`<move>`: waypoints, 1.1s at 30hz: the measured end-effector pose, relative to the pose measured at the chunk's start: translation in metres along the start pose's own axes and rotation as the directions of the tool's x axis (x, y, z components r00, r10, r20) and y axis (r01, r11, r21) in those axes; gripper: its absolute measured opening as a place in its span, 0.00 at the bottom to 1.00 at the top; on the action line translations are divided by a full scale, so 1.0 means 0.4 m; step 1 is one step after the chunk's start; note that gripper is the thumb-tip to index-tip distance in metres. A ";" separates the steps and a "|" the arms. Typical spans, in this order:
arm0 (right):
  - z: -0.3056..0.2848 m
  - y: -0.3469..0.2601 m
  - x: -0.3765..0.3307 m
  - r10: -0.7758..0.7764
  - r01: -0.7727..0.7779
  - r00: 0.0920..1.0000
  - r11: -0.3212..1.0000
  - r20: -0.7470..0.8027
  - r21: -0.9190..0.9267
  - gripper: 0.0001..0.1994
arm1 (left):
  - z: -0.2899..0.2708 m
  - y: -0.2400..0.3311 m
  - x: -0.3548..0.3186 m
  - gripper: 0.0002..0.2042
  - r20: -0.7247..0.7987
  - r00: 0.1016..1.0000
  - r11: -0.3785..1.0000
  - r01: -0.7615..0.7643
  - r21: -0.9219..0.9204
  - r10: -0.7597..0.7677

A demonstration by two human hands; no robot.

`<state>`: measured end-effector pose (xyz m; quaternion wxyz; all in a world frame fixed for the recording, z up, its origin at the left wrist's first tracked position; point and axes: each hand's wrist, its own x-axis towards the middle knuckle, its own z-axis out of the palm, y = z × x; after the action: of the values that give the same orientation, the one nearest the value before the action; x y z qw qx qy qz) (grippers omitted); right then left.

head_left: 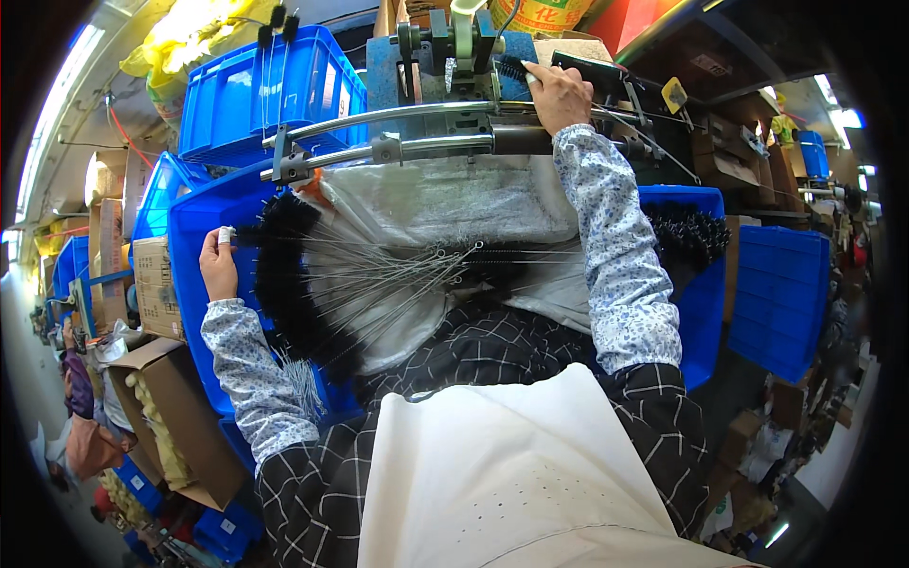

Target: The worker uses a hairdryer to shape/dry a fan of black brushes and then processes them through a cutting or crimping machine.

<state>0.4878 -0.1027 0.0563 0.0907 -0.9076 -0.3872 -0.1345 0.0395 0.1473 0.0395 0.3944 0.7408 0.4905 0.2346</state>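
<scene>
Lying across my lap is a fanned bundle of bottle brushes (289,270) with black bristle heads and thin wire stems ending in small loops. At its left edge my left hand (220,270), with white tape round a fingertip, is closed in a pinch on the bristle end of a black brush (244,237). My right hand (563,97) reaches forward to the bench machine (454,57). Its fingers are closed on a short black-bristled brush (512,68) beside the machine's head; the rest of that brush is hidden.
Two metal rails (417,146) cross in front of the machine. A blue crate (256,99) stands at the far left, and another blue crate (778,298) at the right. More black brushes (696,235) lie right of my forearm. An open cardboard box (180,417) sits at lower left; people work beyond.
</scene>
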 end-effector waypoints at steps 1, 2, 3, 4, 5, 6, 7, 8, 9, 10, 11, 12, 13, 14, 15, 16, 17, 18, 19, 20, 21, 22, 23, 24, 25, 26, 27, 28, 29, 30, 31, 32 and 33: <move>0.000 -0.001 0.002 -0.020 0.019 1.000 1.000 0.004 0.019 0.12 | 0.008 0.004 0.000 0.09 0.002 1.000 1.000 0.000 -0.002 0.000; -0.006 -0.006 0.001 0.004 -0.004 1.000 1.000 0.027 0.028 0.11 | 0.016 0.009 0.000 0.09 -0.036 0.999 0.999 -0.030 -0.036 0.029; -0.006 -0.004 0.001 0.004 -0.004 1.000 1.000 0.027 0.027 0.11 | 0.020 0.011 0.001 0.08 -0.075 0.996 0.996 -0.062 -0.069 0.057; -0.005 -0.003 0.003 0.015 -0.016 1.000 1.000 0.018 0.027 0.11 | 0.018 0.002 0.003 0.08 -0.076 0.996 0.996 -0.061 -0.069 0.056; -0.004 -0.003 0.005 0.027 -0.027 1.000 0.999 0.009 0.028 0.12 | 0.014 -0.014 0.007 0.08 -0.041 0.999 0.999 -0.023 -0.045 0.021; -0.004 -0.002 0.007 0.024 -0.025 1.000 0.999 0.009 0.030 0.12 | 0.009 -0.026 0.009 0.08 -0.008 1.000 1.000 0.014 -0.018 -0.014; -0.002 0.001 0.007 0.022 -0.023 0.999 0.999 0.023 0.048 0.12 | 0.008 -0.015 0.007 0.08 -0.006 1.000 1.000 0.014 -0.018 -0.014; 0.001 0.003 0.009 0.019 -0.021 0.999 0.998 0.038 0.066 0.12 | 0.003 -0.001 0.003 0.08 0.043 0.999 0.999 0.030 0.030 -0.031; 0.005 0.004 0.011 0.020 -0.023 0.999 0.998 0.039 0.066 0.12 | 0.001 0.009 0.000 0.08 0.091 0.995 0.996 0.044 0.079 -0.051; 0.006 0.008 0.013 0.022 -0.027 0.998 0.996 0.054 0.080 0.13 | 0.008 0.021 -0.003 0.09 0.016 1.000 1.000 0.016 -0.002 -0.016; 0.007 0.013 0.016 0.025 -0.031 0.997 0.995 0.068 0.095 0.14 | 0.001 0.038 -0.007 0.09 0.008 0.994 0.989 0.112 -0.094 -0.112; 0.015 0.017 0.022 0.028 -0.035 0.997 0.995 0.069 0.091 0.14 | -0.005 0.056 -0.007 0.08 -0.041 0.997 0.986 0.065 -0.153 -0.072; 0.022 0.026 0.030 -0.010 0.008 0.999 0.999 0.040 0.047 0.16 | -0.009 0.077 -0.008 0.08 -0.090 0.995 0.977 0.014 -0.211 -0.033; 0.034 0.024 0.040 -0.058 0.058 0.998 0.998 0.012 0.015 0.17 | -0.030 0.107 -0.018 0.08 -0.148 0.989 0.977 -0.040 -0.209 0.009; 0.044 0.025 0.048 -0.060 0.060 0.998 0.998 0.011 0.021 0.17 | -0.049 0.140 -0.032 0.08 -0.230 0.973 0.972 -0.068 -0.224 0.015; 0.056 0.022 0.059 -0.098 0.097 0.995 0.995 0.015 0.036 0.17 | -0.073 0.147 -0.038 0.08 -0.298 0.951 0.960 -0.153 -0.234 0.079; 0.067 0.030 0.063 -0.127 0.126 0.992 0.991 0.021 0.039 0.17 | -0.083 0.163 -0.040 0.08 -0.355 0.925 0.940 -0.235 -0.246 0.139; 0.074 0.046 0.063 -0.129 0.127 0.990 0.991 0.050 0.050 0.17 | -0.093 0.180 -0.047 0.08 -0.350 0.926 0.939 -0.237 -0.250 0.140; 0.068 0.057 0.057 -0.127 0.125 0.991 0.991 0.051 0.045 0.17 | -0.097 0.223 -0.063 0.09 -0.449 0.884 0.920 -0.275 -0.281 0.128; 0.060 0.057 0.048 -0.137 0.137 0.991 0.991 0.006 0.011 0.18 | -0.114 0.255 -0.078 0.09 -0.548 0.830 0.901 -0.314 -0.301 0.106; 0.049 0.067 0.036 -0.145 0.144 0.989 0.989 -0.041 -0.031 0.19 | -0.130 0.273 -0.084 0.09 -0.546 0.831 0.899 -0.312 -0.308 0.102; 0.039 0.079 0.027 -0.081 0.079 0.996 0.995 -0.034 -0.057 0.19 | -0.153 0.296 -0.098 0.10 -0.586 0.796 0.857 -0.400 -0.325 0.149; 0.019 0.074 0.013 0.020 -0.020 1.000 0.996 -0.003 -0.085 0.20 | -0.171 0.308 -0.116 0.10 -0.625 0.757 0.810 -0.480 -0.335 0.190; 0.011 0.072 -0.001 0.060 -0.059 0.998 0.997 0.012 -0.039 0.20 | -0.197 0.300 -0.129 0.10 -0.647 0.739 0.806 -0.491 -0.329 0.186; 0.000 0.078 -0.011 0.107 -0.107 0.994 0.994 0.025 -0.002 0.19 | -0.209 0.305 -0.130 0.10 -0.664 0.725 0.797 -0.505 -0.332 0.183; 0.007 0.083 -0.010 0.107 -0.107 0.994 0.994 0.025 -0.007 0.19 | -0.205 0.311 -0.135 0.10 -0.703 0.694 0.750 -0.545 -0.374 0.154; 0.023 0.089 -0.008 0.114 -0.115 0.993 0.988 0.009 0.099 0.19 | -0.203 0.309 -0.138 0.10 -0.701 0.697 0.749 -0.544 -0.380 0.150; 0.026 0.079 -0.004 0.119 -0.115 0.993 0.970 -0.005 0.212 0.18 | -0.207 0.307 -0.147 0.11 -0.701 0.699 0.750 -0.536 -0.387 0.138; 0.027 0.069 -0.003 0.115 -0.111 0.993 0.970 -0.005 0.216 0.18 | -0.209 0.307 -0.154 0.11 -0.701 0.702 0.752 -0.528 -0.394 0.125; 0.027 0.053 -0.002 0.119 -0.117 0.993 0.967 0.003 0.226 0.18 | -0.209 0.308 -0.157 0.11 -0.704 0.699 0.754 -0.529 -0.390 0.125; 0.025 0.038 -0.002 0.121 -0.121 0.993 0.965 0.012 0.234 0.17 | -0.203 0.305 -0.159 0.11 -0.693 0.709 0.731 -0.542 -0.415 0.132; 0.034 0.030 -0.002 0.120 -0.122 0.993 0.963 0.022 0.241 0.17 | -0.200 0.302 -0.162 0.11 -0.682 0.718 0.707 -0.555 -0.439 0.140; 0.035 0.022 -0.002 0.115 -0.117 0.993 0.963 0.023 0.243 0.17 | -0.199 0.297 -0.165 0.11 -0.685 0.715 0.709 -0.554 -0.436 0.138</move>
<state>0.4961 -0.1056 0.0421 0.2077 -0.9112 -0.3476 -0.0766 0.0184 0.0908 0.1849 0.3790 0.5368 0.3277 0.6789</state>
